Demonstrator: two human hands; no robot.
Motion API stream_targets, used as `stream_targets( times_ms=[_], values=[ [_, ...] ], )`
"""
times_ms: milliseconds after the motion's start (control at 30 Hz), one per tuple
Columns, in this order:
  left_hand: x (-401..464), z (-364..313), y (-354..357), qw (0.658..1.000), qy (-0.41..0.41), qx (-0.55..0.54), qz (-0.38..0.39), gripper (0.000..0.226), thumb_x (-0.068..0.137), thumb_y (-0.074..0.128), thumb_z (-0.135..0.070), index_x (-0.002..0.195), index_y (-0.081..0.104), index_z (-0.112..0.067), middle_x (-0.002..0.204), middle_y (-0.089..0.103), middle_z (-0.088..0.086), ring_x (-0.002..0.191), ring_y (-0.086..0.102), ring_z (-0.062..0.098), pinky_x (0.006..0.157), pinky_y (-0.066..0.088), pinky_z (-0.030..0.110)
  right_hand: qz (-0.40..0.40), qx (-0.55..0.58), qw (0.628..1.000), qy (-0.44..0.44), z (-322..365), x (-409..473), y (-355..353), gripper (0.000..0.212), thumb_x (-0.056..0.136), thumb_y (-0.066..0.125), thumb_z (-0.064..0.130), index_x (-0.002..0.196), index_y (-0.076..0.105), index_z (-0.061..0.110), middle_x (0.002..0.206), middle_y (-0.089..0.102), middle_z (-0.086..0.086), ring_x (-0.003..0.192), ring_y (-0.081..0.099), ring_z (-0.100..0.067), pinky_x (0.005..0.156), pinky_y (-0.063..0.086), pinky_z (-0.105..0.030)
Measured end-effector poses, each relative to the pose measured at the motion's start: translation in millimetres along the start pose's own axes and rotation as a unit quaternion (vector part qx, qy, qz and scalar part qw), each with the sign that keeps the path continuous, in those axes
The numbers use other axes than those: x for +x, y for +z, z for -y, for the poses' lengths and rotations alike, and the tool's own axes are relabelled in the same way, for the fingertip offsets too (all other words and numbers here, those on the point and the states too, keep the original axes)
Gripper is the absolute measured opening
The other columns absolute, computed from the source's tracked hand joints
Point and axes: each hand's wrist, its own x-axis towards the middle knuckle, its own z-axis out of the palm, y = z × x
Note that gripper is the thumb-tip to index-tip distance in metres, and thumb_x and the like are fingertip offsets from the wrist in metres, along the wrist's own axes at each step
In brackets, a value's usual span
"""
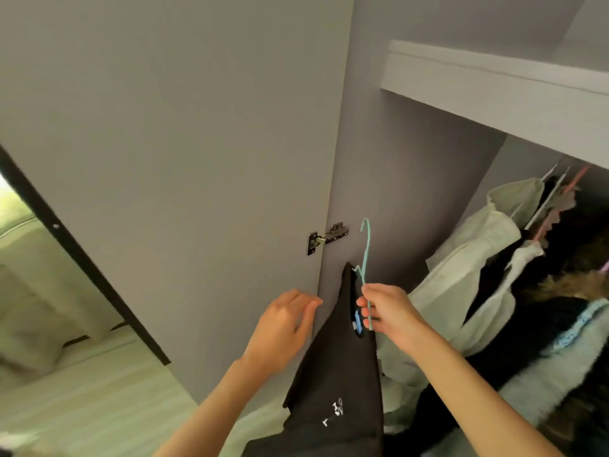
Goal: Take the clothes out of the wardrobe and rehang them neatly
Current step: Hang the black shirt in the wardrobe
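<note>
A black garment (333, 374) with small white print hangs from a thin teal wire hanger (365, 252). My right hand (389, 311) pinches the hanger just below its hook, in front of the wardrobe's left inner wall. My left hand (283, 324) hovers beside the garment's left edge, its fingers loosely extended and holding nothing. Inside the wardrobe to the right hang more clothes: a white jacket (474, 268), dark garments (560, 245) and a fur-trimmed piece (566, 285), on hangers under the shelf.
The open grey wardrobe door (171, 143) with a metal hinge (324, 237) stands on the left. A white shelf (494, 87) runs above the hanging clothes. A pale fluffy garment (560, 367) lies low right. A bed (82, 374) shows at lower left.
</note>
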Motion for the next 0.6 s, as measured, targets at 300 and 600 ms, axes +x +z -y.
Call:
stream_targets(
  times_ms=[300,600],
  values=[
    [-77,6,-2,0.983,-0.176,0.051,0.006,0.028,0.098,0.041,-0.022,0.120,0.057,-0.018,0.120,0.053,-0.002,0.109,0.053,0.013,0.089,0.033,0.012,0.183,-0.259,0.946,-0.068,-53,-35,1,0.026,0.097,0.045,0.015,0.072,0.053,0.011,0.053,0.040,0.000,0.041,0.035,-0.009,0.045,0.034,-0.022],
    [-164,28,-48,0.946,-0.308,0.085,-0.051,0.040,0.097,0.043,-0.019,0.137,0.042,-0.017,0.139,0.043,0.001,0.128,0.040,0.017,0.104,0.031,0.025,0.274,-0.419,0.845,-0.189,-63,-67,57,0.020,0.090,0.059,0.024,0.090,0.068,0.006,0.072,0.058,-0.002,0.065,0.049,-0.009,0.059,0.038,-0.018]
  ],
)
